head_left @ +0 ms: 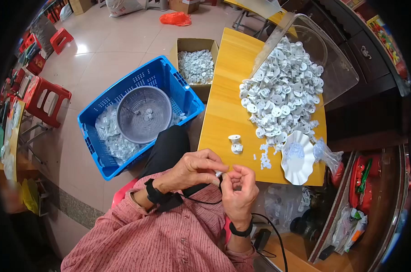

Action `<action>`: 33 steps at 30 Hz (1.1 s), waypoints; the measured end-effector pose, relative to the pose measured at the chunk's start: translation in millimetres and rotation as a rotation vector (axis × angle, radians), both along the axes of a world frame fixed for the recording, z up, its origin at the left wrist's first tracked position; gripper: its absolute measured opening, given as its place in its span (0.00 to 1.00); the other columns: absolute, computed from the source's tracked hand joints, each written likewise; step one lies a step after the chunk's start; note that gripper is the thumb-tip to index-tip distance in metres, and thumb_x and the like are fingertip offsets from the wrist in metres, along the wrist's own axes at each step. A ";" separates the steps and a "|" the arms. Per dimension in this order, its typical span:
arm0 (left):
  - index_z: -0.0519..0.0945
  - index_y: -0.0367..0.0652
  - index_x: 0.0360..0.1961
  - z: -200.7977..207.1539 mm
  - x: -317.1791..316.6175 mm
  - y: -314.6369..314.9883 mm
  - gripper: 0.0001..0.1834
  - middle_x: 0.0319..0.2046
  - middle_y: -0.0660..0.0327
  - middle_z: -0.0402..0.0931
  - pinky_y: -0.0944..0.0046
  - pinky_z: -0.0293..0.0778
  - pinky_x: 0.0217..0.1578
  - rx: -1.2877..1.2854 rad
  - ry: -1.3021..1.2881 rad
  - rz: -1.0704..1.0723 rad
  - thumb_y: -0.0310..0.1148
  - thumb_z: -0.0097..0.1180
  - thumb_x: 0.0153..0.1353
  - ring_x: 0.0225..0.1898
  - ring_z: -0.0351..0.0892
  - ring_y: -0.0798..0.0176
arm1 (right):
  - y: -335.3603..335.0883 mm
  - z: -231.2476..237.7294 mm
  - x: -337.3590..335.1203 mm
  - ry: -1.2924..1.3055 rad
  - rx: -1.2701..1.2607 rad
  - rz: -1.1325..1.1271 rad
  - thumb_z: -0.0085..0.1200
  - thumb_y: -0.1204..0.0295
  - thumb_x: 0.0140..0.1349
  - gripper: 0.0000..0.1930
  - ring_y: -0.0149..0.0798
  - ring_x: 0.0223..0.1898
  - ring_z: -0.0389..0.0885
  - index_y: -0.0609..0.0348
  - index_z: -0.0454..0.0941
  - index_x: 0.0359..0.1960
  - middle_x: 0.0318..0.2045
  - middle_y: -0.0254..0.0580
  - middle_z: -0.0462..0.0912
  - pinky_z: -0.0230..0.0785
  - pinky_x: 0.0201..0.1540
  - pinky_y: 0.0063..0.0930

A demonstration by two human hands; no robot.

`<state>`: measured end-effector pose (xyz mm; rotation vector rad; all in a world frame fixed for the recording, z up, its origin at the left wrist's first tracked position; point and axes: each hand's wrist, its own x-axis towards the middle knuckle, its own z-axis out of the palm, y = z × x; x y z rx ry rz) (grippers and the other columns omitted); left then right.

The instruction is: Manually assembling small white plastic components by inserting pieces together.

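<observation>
My left hand (195,169) is closed in a pinch at the table's near edge, with a small white plastic part (218,173) showing between its fingertips. Close against it, my right hand (240,189) has its thumb and fingers pressed together; what they hold, if anything, is hidden. Just beyond my hands, two white round plastic pieces (235,144) lie on the yellow table (221,104). Tiny pale bits (265,158) are scattered to their right, beside a white wavy-edged dish (298,168) of similar bits.
A large heap of white plastic pieces (282,86) spills from a clear bin (337,68) at the far right. On the left, a blue crate (94,140) holds a grey basket (124,119) and bagged parts. Behind stands a cardboard box (183,44); a black cable (280,235) runs near my right wrist.
</observation>
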<state>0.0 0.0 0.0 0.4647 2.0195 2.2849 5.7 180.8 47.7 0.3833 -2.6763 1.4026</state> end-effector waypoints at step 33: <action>0.85 0.40 0.46 -11.6 -17.6 -63.8 0.17 0.37 0.64 0.79 0.71 0.77 0.41 -0.075 -0.206 0.437 0.22 0.70 0.53 0.38 0.79 0.72 | 8.4 -28.7 -12.6 0.057 0.072 -0.152 0.58 0.77 0.65 0.04 0.51 0.32 0.80 0.64 0.77 0.37 0.29 0.47 0.79 0.73 0.35 0.39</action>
